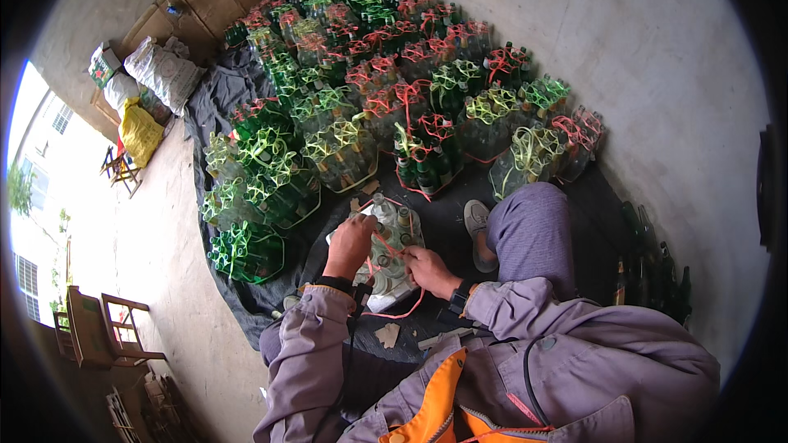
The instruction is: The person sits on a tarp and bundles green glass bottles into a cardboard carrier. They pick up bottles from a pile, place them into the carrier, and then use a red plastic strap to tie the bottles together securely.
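Clear glass bottles (385, 214) stand packed together on a whitish board (394, 298), with a red plastic strap (414, 311) woven round their necks. My left hand (351, 246) is at the upper left of the group, its fingers closed on the strap near the bottle tops. At the group's right side my right hand (430, 269) pinches another stretch of the same strap between thumb and fingers. A loop of it hangs below the right hand, by the board's near edge. My fingers partly hide the bottle necks.
Many tied bundles of green and clear bottles (338, 154) fill the dark sheet (215, 104) ahead. Loose green bottles (665, 277) stand by the wall at right. Sacks (161, 74) lie at upper left, a wooden chair (123, 326) at lower left. My knee (532, 234) is close on the right.
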A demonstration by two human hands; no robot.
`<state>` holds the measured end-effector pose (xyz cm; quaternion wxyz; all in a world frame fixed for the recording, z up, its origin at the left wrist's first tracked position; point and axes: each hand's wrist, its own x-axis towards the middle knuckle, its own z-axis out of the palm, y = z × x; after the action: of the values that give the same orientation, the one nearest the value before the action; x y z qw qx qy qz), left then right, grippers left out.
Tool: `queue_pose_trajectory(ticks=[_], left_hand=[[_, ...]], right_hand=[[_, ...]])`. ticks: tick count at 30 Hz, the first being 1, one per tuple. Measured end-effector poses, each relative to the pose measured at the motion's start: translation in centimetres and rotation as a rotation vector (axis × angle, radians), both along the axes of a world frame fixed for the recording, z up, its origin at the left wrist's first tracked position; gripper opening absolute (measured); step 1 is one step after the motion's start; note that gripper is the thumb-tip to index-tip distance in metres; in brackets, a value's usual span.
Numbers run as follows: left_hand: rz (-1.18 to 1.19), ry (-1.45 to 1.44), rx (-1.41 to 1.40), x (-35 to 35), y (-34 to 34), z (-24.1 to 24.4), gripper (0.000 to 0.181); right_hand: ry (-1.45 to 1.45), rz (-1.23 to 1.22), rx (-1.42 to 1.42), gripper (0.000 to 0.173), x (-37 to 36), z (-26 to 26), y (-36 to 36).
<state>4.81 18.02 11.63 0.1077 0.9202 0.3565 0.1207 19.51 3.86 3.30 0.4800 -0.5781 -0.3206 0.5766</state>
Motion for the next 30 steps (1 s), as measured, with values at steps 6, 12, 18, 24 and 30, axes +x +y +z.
queue_pose_trajectory(ticks=[6, 12, 18, 24, 30], left_hand=[[0.0, -0.016, -0.068, 1.0, 0.9, -0.5, 0.016], [0.026, 0.008, -0.366, 1.2, 3.0, -0.9, 0.015], [0.001, -0.056, -0.555, 3.1, 3.9, -0.4, 0.016], [-0.044, 0.033, -0.394, 2.7, 5.0, -2.3, 0.018], [-0.012, 0.101, -0.455, 2.9, 5.1, -1.9, 0.017]], right_hand=[[-0.122, -0.019, 0.091, 0.02, 0.3, -0.3, -0.1], [-0.268, 0.033, 0.151, 0.017, 0.0, 0.9, -0.3], [-0.357, 0.0, 0.292, 0.016, 0.4, -1.3, -0.4], [-0.483, 0.055, 0.316, 0.016, 0.2, -1.0, -0.1], [-0.547, 0.071, 0.312, 0.014, 0.5, -1.0, -0.2]])
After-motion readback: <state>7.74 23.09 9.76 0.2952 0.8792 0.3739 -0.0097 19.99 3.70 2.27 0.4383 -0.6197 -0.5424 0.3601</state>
